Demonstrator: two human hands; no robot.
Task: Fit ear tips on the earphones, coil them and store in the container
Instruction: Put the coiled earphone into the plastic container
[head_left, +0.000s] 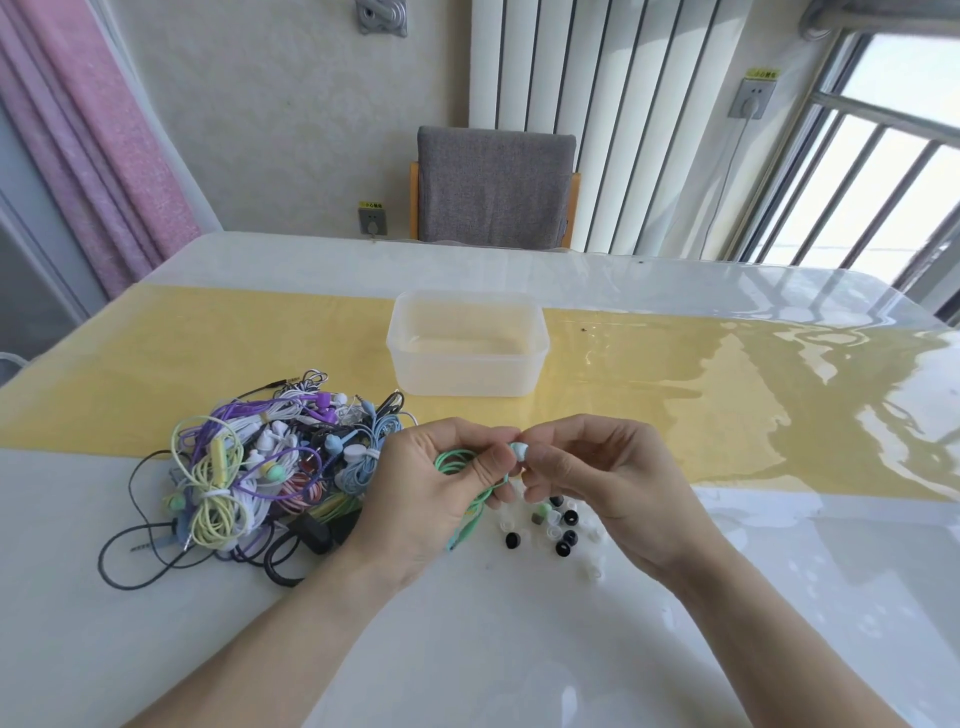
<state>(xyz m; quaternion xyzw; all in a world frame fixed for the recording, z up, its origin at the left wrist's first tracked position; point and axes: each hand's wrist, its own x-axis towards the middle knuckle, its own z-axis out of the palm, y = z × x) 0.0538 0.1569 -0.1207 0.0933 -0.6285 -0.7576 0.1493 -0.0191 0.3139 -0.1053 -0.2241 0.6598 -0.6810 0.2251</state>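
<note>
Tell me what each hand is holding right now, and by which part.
The left hand grips the green earphones by their coiled cable; the right hand pinches the light-blue earbud at the cable's end.

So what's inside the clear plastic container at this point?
The container looks empty: only its translucent floor shows, with the yellow runner tinting through. No coiled earphones inside. The near wall blurs the front strip of the floor slightly, so something tiny there could go unseen.
</note>
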